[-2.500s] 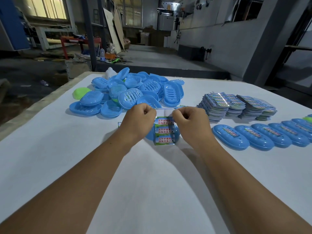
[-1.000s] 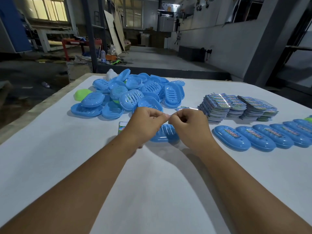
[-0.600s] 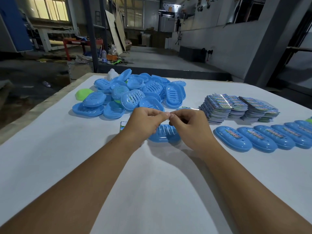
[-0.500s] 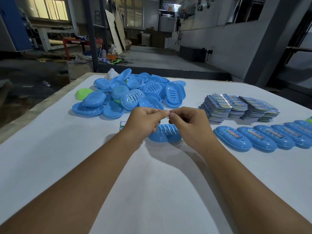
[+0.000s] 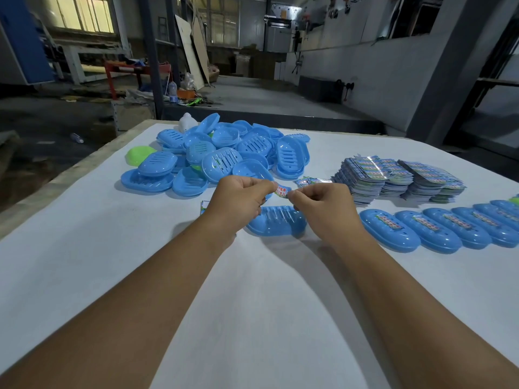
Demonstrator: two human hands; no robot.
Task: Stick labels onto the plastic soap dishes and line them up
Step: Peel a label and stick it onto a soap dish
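now left hand (image 5: 241,202) and right hand (image 5: 320,204) have stretched the label (image 5: 282,191) apart

Dim, sharp; edges perhaps fisheye-bent

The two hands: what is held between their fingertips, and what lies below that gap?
In the head view, the left hand and right hand pinch a small label between them; a blue soap dish lies below.
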